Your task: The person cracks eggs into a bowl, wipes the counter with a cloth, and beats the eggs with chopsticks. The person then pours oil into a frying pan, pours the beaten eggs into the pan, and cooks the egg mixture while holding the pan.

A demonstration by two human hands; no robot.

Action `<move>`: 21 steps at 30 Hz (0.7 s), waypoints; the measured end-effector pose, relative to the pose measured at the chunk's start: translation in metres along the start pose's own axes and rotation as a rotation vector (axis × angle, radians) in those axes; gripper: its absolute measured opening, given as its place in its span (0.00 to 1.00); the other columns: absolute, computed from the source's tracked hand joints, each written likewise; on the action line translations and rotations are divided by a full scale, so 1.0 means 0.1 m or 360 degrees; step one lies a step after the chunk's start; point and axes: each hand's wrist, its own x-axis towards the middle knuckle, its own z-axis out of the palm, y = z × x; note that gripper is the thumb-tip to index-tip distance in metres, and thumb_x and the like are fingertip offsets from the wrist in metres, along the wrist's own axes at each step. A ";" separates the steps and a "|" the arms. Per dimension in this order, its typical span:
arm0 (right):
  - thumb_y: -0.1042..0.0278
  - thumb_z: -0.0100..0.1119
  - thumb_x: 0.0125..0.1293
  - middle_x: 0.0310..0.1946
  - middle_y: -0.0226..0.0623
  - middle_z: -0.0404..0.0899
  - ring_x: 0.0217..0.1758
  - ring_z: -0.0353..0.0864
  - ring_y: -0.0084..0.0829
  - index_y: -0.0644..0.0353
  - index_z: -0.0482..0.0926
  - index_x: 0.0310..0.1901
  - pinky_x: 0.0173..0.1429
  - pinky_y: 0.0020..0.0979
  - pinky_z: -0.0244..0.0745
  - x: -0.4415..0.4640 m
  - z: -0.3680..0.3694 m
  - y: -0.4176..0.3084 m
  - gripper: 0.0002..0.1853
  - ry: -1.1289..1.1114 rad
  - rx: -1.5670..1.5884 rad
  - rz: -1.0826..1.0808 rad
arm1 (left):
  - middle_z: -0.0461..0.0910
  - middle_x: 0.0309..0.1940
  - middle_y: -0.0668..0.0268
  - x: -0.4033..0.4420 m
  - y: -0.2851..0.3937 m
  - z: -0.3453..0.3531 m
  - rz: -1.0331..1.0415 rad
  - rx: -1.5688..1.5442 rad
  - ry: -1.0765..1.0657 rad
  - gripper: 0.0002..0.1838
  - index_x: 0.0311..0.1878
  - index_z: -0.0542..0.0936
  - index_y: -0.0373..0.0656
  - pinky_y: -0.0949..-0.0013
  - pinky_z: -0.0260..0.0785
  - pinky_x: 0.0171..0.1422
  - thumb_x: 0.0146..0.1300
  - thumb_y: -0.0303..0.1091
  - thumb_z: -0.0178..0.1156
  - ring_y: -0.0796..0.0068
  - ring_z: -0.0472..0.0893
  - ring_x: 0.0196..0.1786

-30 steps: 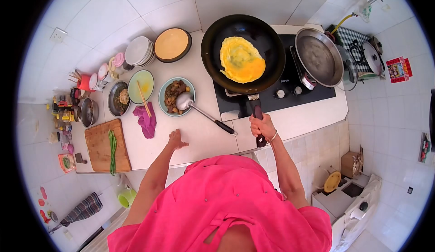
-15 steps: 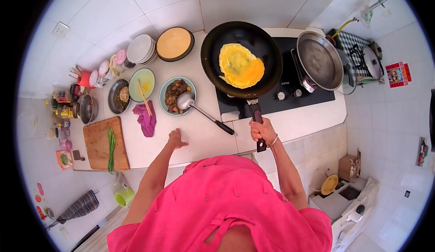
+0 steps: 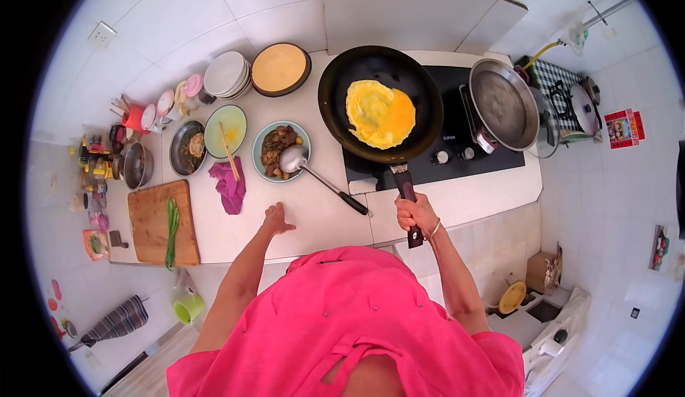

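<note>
My right hand (image 3: 418, 215) is wrapped round the dark handle of a black frying pan (image 3: 364, 67) over the left part of the cooktop. In the pan lies a yellow egg sheet (image 3: 378, 115), more orange on its right side. My left hand (image 3: 277, 220) rests on the white counter near its front edge, thumb spread away and nothing held. Just beyond it, a pale blue-edged bowl (image 3: 257, 163) holds chunks of brown stewed food (image 3: 277, 146). A ladle (image 3: 325, 182) lies with its head in that bowl and its black handle on the counter.
Right of the frying pan, a steel pan (image 3: 503, 104) sits on the black cooktop (image 3: 457, 172). Leftward are a bowl with chopsticks (image 3: 227, 147), a purple cloth (image 3: 230, 190), and green stalks (image 3: 173, 229) on a cutting board (image 3: 148, 218). Stacked plates (image 3: 227, 74) stand by the wall.
The frying pan appears slightly lower in view, its handle shifted a little right with my right hand. The egg sheet's folds look slightly different. My left hand stays put.
</note>
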 end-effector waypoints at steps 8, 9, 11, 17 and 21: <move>0.71 0.58 0.64 0.14 0.23 0.61 0.12 0.59 0.16 0.60 0.68 0.31 0.16 0.24 0.59 -0.08 0.00 -0.05 0.08 0.0051 -0.0038 0.0041 | 0.66 0.57 0.41 -0.02 0.02 -0.03 0.0005 -0.0018 -0.0002 0.54 0.61 0.58 0.30 0.55 0.60 0.67 0.38 0.51 0.78 0.43 0.65 0.62; 0.71 0.58 0.64 0.14 0.23 0.62 0.12 0.59 0.16 0.60 0.68 0.31 0.16 0.24 0.59 -0.08 0.00 -0.06 0.08 0.0044 -0.0041 0.0045 | 0.65 0.57 0.41 -0.02 0.02 -0.03 0.0002 -0.0019 -0.0001 0.54 0.61 0.58 0.30 0.55 0.60 0.67 0.37 0.51 0.78 0.43 0.65 0.62; 0.70 0.58 0.64 0.14 0.23 0.62 0.12 0.59 0.16 0.60 0.68 0.31 0.17 0.23 0.59 -0.10 -0.01 -0.06 0.08 0.0032 -0.0044 0.0055 | 0.66 0.57 0.41 -0.02 0.02 -0.03 0.0014 -0.0015 0.0002 0.54 0.61 0.58 0.30 0.55 0.60 0.67 0.37 0.51 0.78 0.43 0.65 0.62; 0.70 0.57 0.64 0.15 0.23 0.62 0.12 0.59 0.16 0.60 0.68 0.31 0.17 0.24 0.59 -0.16 -0.02 -0.08 0.08 0.0019 -0.0047 0.0090 | 0.67 0.55 0.41 -0.04 0.04 -0.05 0.0021 -0.0022 0.0015 0.53 0.60 0.59 0.30 0.54 0.60 0.66 0.37 0.51 0.78 0.43 0.65 0.61; 0.70 0.57 0.65 0.15 0.23 0.61 0.12 0.60 0.16 0.59 0.68 0.30 0.17 0.23 0.60 -0.21 0.00 -0.13 0.09 0.0012 -0.0062 0.0107 | 0.67 0.55 0.41 -0.02 0.03 -0.03 0.0013 -0.0024 0.0025 0.52 0.59 0.60 0.31 0.55 0.60 0.66 0.37 0.51 0.78 0.43 0.66 0.61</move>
